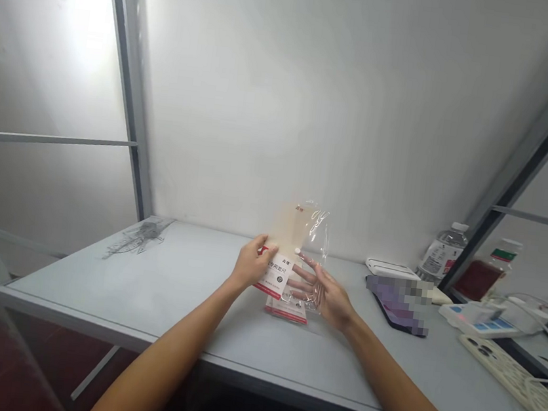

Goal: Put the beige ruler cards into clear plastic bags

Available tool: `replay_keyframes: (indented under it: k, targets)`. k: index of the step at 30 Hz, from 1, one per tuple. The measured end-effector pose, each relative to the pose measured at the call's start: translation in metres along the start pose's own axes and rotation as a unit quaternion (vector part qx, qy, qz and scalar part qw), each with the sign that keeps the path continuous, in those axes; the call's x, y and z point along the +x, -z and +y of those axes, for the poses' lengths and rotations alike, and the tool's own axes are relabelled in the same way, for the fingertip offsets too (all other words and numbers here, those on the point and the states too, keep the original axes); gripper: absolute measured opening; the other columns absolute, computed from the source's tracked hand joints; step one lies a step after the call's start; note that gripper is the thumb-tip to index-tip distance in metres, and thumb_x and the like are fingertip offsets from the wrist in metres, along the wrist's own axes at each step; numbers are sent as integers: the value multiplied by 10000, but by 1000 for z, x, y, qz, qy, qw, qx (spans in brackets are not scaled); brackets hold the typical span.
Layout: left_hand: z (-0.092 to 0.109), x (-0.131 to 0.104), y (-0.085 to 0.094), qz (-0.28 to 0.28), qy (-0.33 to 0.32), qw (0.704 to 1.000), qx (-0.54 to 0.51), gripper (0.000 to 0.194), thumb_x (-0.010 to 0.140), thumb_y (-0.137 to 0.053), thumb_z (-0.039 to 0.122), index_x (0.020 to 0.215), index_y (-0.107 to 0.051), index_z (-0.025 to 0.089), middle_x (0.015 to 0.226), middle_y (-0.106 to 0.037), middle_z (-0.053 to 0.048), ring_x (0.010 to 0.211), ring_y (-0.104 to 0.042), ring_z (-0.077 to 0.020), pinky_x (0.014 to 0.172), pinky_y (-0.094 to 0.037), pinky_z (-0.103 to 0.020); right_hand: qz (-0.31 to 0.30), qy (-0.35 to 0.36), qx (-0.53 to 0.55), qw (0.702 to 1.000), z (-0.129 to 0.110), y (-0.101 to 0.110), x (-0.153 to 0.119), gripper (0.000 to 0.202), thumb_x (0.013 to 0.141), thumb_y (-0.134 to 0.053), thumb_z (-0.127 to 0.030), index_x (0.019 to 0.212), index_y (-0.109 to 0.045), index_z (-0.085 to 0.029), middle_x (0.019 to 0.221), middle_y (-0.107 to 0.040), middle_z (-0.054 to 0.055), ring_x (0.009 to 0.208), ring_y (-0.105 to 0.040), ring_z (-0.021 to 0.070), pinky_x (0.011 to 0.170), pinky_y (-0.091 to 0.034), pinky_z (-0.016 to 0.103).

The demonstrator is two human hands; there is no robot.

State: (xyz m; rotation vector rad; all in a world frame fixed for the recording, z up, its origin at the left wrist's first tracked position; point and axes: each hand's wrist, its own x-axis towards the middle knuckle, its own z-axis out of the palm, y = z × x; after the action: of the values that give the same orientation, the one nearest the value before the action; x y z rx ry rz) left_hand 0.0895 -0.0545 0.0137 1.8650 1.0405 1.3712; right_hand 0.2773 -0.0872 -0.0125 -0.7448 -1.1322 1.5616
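My left hand (251,261) is closed on the left edge of a cream packet (291,227), a printed ruler-set card with a red-and-white label in a clear plastic sleeve. My right hand (330,294) grips the right side of the clear sleeve (320,237), its fingers showing through the plastic. One fingertip rests by a small white button (297,252) on the sleeve. Beneath the held packet, a second red-and-white packet (286,312) lies on the table, partly covered. What fills the cream part of the held packet is hard to make out.
On the grey table (96,291), a dark scribbled mark (139,236) lies far left. To the right are a purple-screened phone (398,305), a white box (390,269), a water bottle (441,254), a red-drink bottle (486,272), a power strip (478,321) with cables and a patterned phone case (512,371).
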Motion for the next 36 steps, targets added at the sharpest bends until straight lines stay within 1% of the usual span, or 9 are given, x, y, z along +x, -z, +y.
replay_keyframes:
  k: [5,13,18,21,26,28,31,33,36]
  targets:
    - [-5,1,-2,17,-5,1000,-1,287,803,-443,399,958,-559,187,864,-629,-25,685,-568,-128,601,-429,-223,-12,0,-19,1000,-1,-1,-1,428,863,-370,-436,1266,-399,-296,1242,-524,82,959,-606,242,837,-460,449]
    - [-11,2,-4,29,-17,999,-28,284,796,-469,376,970,-569,175,912,-635,-47,740,-578,-146,636,-438,-244,-24,-8,-7,1000,-1,-4,-2,425,864,-368,-433,1263,-406,-290,1267,-498,86,927,-615,232,811,-471,427]
    - [-14,0,-9,25,6,998,-57,309,791,-485,383,1012,-557,179,963,-630,-61,798,-585,-157,690,-444,-262,-20,-3,-3,1000,4,-7,0,417,854,-391,-431,1241,-425,-278,1195,-557,80,873,-625,211,765,-492,399]
    - [-14,-1,-12,18,19,997,-75,324,787,-491,400,1017,-552,181,972,-627,-60,820,-583,-161,702,-447,-265,-9,5,-4,1000,8,-8,1,406,835,-429,-442,1203,-463,-274,1087,-616,74,820,-628,197,714,-505,363]
    - [-13,-4,-15,-46,77,986,-140,409,749,-542,435,1065,-514,176,862,-646,-53,707,-602,-154,637,-467,-265,0,33,-57,998,13,-8,2,372,803,-492,-441,1144,-508,-292,1017,-629,34,840,-603,191,655,-497,300]
    - [-13,-4,-14,-86,97,974,-184,463,722,-580,435,1101,-490,184,836,-650,-52,661,-609,-157,592,-474,-272,0,48,-91,995,13,-6,3,347,797,-500,-447,1098,-541,-277,978,-630,29,817,-593,183,638,-486,286]
    - [-13,-2,-12,-131,118,951,-253,544,667,-652,403,1129,-472,181,844,-657,-69,671,-622,-180,580,-485,-297,-3,70,-140,988,11,-3,4,339,787,-500,-471,1019,-586,-239,901,-631,34,752,-579,172,617,-472,282]
    - [-14,-1,-10,-142,132,940,-281,562,620,-701,371,1103,-500,165,846,-663,-78,703,-627,-193,617,-490,-319,0,86,-165,983,9,-1,4,355,770,-513,-487,998,-600,-229,877,-629,37,728,-571,169,626,-468,293]
    - [-17,1,-9,-153,152,935,-282,469,574,-733,356,959,-596,125,841,-670,-89,730,-626,-206,669,-481,-330,1,93,-188,978,8,-1,2,374,748,-542,-489,1014,-600,-233,880,-627,40,723,-561,170,634,-469,310]
